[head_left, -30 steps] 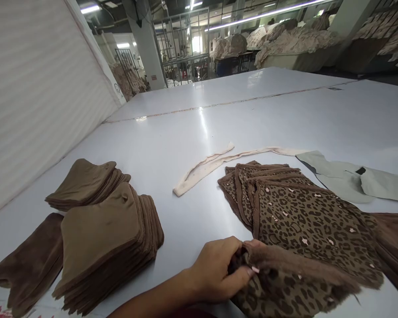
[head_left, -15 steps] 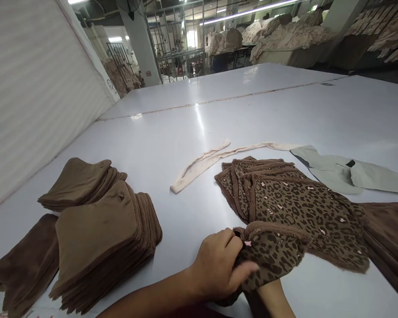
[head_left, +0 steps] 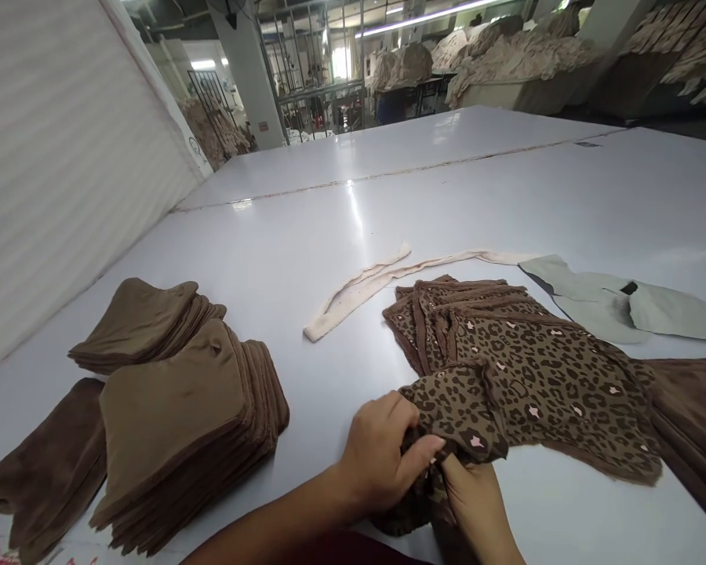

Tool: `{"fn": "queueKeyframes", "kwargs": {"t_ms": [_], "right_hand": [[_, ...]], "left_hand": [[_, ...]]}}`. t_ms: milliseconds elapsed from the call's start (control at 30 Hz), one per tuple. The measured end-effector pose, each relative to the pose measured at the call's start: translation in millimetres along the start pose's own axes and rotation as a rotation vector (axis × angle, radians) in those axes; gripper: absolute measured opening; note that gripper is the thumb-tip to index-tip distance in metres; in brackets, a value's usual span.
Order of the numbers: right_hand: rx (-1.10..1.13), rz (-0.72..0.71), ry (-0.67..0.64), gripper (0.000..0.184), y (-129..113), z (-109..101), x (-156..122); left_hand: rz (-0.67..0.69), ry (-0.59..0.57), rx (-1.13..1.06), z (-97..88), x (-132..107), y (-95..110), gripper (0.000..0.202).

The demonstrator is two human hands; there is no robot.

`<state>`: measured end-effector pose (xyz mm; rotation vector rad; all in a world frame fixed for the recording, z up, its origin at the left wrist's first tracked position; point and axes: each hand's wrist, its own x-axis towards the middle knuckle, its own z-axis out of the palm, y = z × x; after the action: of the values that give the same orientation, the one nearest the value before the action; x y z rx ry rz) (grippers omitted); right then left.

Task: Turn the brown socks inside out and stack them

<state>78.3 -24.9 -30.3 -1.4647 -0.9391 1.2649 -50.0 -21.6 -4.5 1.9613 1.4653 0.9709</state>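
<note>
Near the table's front edge, my left hand (head_left: 382,455) is closed around a leopard-print fabric piece (head_left: 450,408), thumb laid over the cloth. My right hand (head_left: 476,502) grips the same piece from below on the right; its fingers are partly hidden in the folds. The held cloth is bunched, with its printed side showing at the top. Just beyond it lies a fanned stack of leopard-print pieces (head_left: 553,377) with brown fleecy edges and small pink marks.
Left stand stacks of plain brown fabric pieces (head_left: 176,408). A pale fabric strip (head_left: 353,302) curves across the white table (head_left: 259,251) to a grey-green cloth (head_left: 600,298). More dark brown fabric (head_left: 694,416) lies at right. A white roll-like sheet (head_left: 64,157) rises at far left.
The held leopard-print piece has turned and folded over, its brown fleecy edge no longer facing up. My right hand has come out from beneath the cloth and now shows beside my left.
</note>
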Motion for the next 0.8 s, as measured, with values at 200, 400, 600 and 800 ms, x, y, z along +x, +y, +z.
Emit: {"fn": "queueKeyframes", "kwargs": {"t_ms": [200, 400, 600, 800], "right_hand": [[0.165, 0.251, -0.122, 0.037, -7, -3, -7], [0.558, 0.535, -0.311, 0.045, -5, -19, -16], [0.545, 0.62, -0.617, 0.033, 2, -36, -17], [0.561, 0.591, -0.57, 0.022, -11, -27, -19]], "left_hand": [[-0.088, 0.026, 0.036, 12.4, 7, -13, 0.023], [-0.031, 0.018, 0.129, 11.6, 12, -15, 0.022], [-0.139, -0.216, -0.102, 5.6, 8, -13, 0.019], [-0.246, -0.1, -0.553, -12.3, 6, 7, 0.027]]}}
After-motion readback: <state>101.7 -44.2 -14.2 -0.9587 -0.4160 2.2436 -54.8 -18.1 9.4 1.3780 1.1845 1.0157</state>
